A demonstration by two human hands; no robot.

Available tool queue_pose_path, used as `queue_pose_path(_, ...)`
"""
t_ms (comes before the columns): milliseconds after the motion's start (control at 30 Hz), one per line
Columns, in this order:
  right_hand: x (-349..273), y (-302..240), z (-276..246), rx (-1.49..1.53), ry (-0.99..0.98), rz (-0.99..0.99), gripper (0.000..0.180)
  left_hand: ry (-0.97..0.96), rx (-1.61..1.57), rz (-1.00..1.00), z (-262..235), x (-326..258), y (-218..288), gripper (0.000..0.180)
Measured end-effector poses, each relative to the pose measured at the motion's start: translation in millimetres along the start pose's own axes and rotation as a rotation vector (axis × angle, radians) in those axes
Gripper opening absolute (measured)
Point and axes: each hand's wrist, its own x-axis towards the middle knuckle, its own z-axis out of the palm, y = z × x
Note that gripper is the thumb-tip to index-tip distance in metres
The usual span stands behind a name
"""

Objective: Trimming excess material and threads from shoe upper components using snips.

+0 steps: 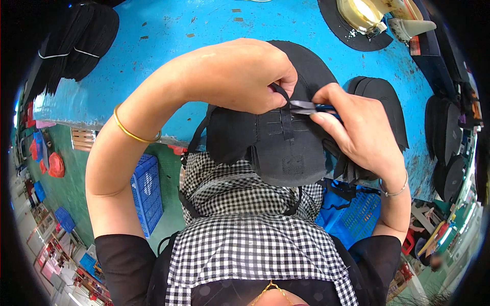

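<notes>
Black padded fabric pieces (292,176) with stitched seams lie at the near edge of the blue table, partly over my lap. My left hand (255,76) is closed, pinching a narrow black strap (279,91) that rises from the stitched middle of the fabric. Close by, my right hand (360,125) grips a pair of thread snips (303,106) with silvery blades and a dark blue handle. The blade tips meet the strap just below my left fingers. Whether they are cutting it I cannot tell. My right palm hides most of the snips' handle.
Stacks of black fabric pieces stand at the far left (92,38) and to the right (380,94) on the blue table (168,30). A yellowish container (360,15) sits at the back right. Blue plastic crates (146,191) are below the table edge.
</notes>
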Motion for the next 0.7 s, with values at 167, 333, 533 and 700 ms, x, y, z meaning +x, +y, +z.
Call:
queue_pose_path(167, 7.8, 3.0, 8.1, -0.047, -0.031, -0.040, 0.026, 0.098, 0.021, 0.081, 6.5, -1.2, -5.7, 0.012)
queue_pose_path(333, 1.1, -20.8, -4.6, 0.090, 0.061, 0.025, 0.020, 0.184, -0.451, -0.152, -2.4, -8.9, -15.3, 0.013)
queue_pose_path(533, -4.5, -76.7, 44.7, -0.673, 0.017, -0.101, 0.030, 0.626, -0.743, -0.065, -51.7, -15.8, -12.8, 0.013)
queue_pose_path(700, 4.5, -70.8, 56.2, -0.725, 0.175, -0.143, 0.021, 0.796, -0.527, -0.024, -77.1, -24.3, 9.7, 0.016)
